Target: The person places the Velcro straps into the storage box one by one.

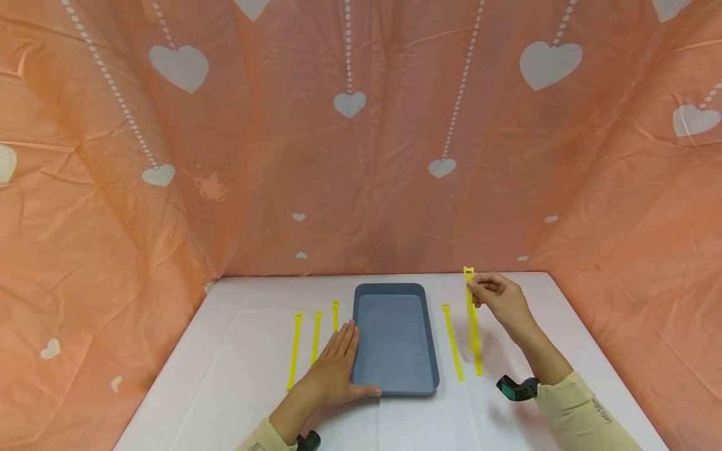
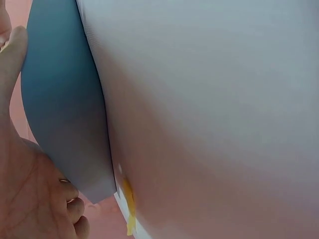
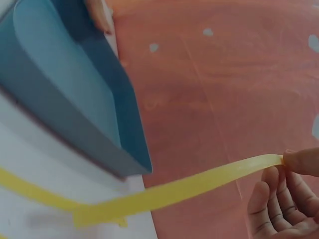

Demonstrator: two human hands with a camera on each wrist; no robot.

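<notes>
A blue-grey rectangular tray (image 1: pixel 395 341) lies lengthwise in the middle of the table. Against its left side rests my left hand (image 1: pixel 333 373), fingers straight and thumb along the front edge. In the left wrist view the palm (image 2: pixel 30 194) is beside the tray's outer wall (image 2: pixel 62 89). My right hand (image 1: pixel 504 307) pinches a yellow cable strap (image 1: pixel 475 332) near its slotted head, between thumb and fingers. That strap (image 3: pixel 184 191) hangs down right of the tray, its tail free. Another yellow strap (image 1: pixel 453 341) lies on the table between it and the tray.
Three more yellow straps, a left one (image 1: pixel 295 351), a middle one (image 1: pixel 316 338) and a right one (image 1: pixel 335 313), lie left of the tray; my left hand partly covers the nearer ones. White cloth (image 1: pixel 225 369) covers the table. Orange curtains (image 1: pixel 383 188) with hearts enclose the back and sides.
</notes>
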